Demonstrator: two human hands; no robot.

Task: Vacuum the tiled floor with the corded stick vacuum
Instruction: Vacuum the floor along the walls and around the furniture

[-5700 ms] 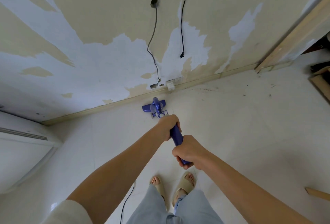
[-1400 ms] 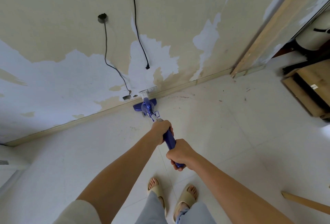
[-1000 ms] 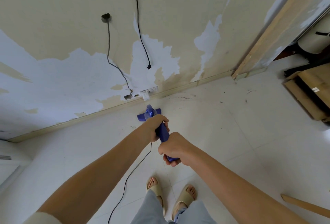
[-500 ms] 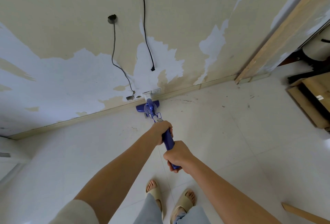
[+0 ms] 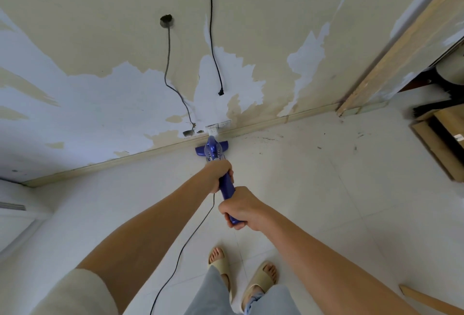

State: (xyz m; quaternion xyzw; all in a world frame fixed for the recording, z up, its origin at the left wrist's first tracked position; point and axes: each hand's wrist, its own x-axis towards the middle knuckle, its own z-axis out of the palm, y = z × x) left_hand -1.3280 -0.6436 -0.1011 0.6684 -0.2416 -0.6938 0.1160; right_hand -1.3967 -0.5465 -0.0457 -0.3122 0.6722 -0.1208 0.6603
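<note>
A blue corded stick vacuum (image 5: pixel 213 150) stands in front of me on the white tiled floor (image 5: pixel 313 189), its head against the skirting board below a wall socket. My left hand (image 5: pixel 219 173) grips the blue handle higher up the stick. My right hand (image 5: pixel 240 210) grips the handle's end, closer to my body. The black power cord (image 5: pixel 185 244) trails from the handle down across the floor to my left.
Dirt specks (image 5: pixel 319 139) lie on the tiles along the wall to the right. Wooden boards and boxes (image 5: pixel 442 139) sit at the far right by a doorway. A wooden stick (image 5: pixel 431 299) lies at bottom right. A white appliance (image 5: pixel 15 214) stands at left. My sandalled feet (image 5: pixel 241 272) are below.
The vacuum has gone back and forth near the wall socket; its head now sits tight against the skirting board. The cord shows again beside my left arm.
</note>
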